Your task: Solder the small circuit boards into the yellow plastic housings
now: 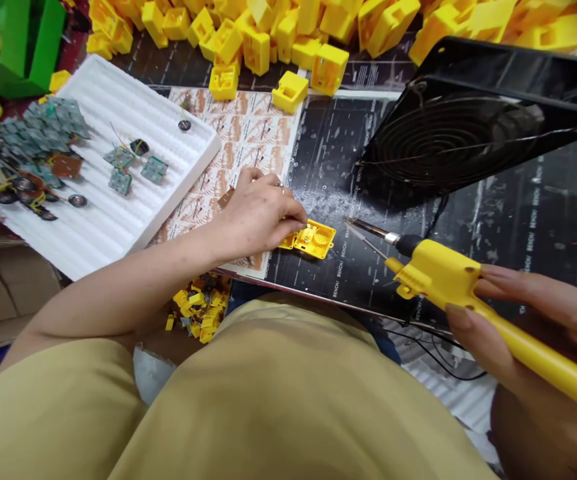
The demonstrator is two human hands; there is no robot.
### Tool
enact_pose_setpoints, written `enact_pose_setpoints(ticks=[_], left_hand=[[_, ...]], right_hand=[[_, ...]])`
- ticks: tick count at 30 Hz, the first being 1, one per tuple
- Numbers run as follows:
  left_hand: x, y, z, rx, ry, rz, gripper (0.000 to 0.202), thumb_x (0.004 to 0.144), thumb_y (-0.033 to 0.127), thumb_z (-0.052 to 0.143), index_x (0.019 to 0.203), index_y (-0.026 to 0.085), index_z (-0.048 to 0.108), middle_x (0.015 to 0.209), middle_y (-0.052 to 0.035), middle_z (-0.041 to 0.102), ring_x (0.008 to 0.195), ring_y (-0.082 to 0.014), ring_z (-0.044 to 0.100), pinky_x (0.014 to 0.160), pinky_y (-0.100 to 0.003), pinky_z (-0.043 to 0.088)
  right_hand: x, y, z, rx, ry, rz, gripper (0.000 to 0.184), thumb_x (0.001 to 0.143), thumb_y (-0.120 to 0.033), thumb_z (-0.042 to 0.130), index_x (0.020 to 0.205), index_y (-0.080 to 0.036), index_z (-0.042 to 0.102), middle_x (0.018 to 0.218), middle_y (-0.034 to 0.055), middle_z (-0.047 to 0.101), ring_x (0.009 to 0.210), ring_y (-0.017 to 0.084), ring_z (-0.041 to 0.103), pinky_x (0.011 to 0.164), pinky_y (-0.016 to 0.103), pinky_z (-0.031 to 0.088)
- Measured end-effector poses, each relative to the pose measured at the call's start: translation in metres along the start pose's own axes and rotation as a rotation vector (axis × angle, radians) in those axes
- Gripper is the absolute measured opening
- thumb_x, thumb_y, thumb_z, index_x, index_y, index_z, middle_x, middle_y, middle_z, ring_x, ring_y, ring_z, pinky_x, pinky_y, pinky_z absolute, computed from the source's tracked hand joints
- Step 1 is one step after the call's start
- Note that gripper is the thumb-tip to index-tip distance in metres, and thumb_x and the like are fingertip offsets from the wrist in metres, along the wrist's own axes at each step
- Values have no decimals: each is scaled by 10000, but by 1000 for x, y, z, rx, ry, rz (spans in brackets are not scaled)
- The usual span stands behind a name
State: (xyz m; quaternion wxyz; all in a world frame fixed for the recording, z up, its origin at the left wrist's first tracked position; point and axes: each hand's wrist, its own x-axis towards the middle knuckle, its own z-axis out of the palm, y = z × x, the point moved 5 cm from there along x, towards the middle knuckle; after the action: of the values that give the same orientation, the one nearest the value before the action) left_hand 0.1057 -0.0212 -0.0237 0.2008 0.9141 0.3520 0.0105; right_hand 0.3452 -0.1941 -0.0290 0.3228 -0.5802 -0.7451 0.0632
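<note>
held yellow soldering iron (445,273) in right hand (533,400), with fingers wrapped round handle, tip near open yellow case (318,243) on black bench (363,283). had left hand (261,210) over case end, fingertips bunched; couldn't tell if gripping. judged unfinished: saw case unclosed, circuit boards (155,170) loose on foam tray (184,152).
</note>
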Motion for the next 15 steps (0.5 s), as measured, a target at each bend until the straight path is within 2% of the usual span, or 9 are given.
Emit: enact_pose_setpoints(ticks=[2, 6, 9, 11, 15], left_hand=[[5, 3, 2, 86, -24, 6, 185, 848, 253, 585, 804, 249, 764, 784, -6, 746, 966, -242, 615, 1045, -540, 338], [10, 4, 5, 131, -49, -7, 189, 835, 252, 568, 827, 238, 756, 756, -6, 714, 903, -219, 606, 1026, -507, 351], [10, 3, 6, 146, -80, -26, 215, 843, 266, 542, 835, 231, 754, 774, -15, 716, 907, -226, 605, 1018, -504, 356], [10, 3, 6, 148, -101, -25, 226, 846, 268, 527, 842, 227, 750, 794, -21, 724, 920, -234, 604, 1017, -508, 355], [11, 4, 7, 148, -90, 3, 228, 839, 277, 517, 815, 222, 737, 769, -23, 713, 916, -238, 598, 1002, -505, 364]], right_hand=[[-2, -2, 2, 8, -12, -44, 578, 957, -468, 645, 1488, -401, 426, 1080, 17, 754, 678, 184, 728, 484, 297, 574], [-1, -12, 5, -31, 54, 4, 527, 948, -512, 651, 1426, -338, 513, 1025, 37, 758, 717, 200, 734, 547, 310, 599], [9, -30, 7, 92, 70, -88, 362, 932, -341, 709, 1270, -262, 605, 914, 27, 748, 722, 161, 724, 588, 249, 604], [17, -41, 8, 173, 44, -128, 210, 936, -225, 691, 1133, -231, 619, 848, 11, 721, 733, 134, 715, 657, 226, 614], [25, -49, 14, 163, -32, -105, 38, 966, -197, 642, 976, -214, 610, 844, 7, 698, 779, 115, 701, 753, 241, 617]])
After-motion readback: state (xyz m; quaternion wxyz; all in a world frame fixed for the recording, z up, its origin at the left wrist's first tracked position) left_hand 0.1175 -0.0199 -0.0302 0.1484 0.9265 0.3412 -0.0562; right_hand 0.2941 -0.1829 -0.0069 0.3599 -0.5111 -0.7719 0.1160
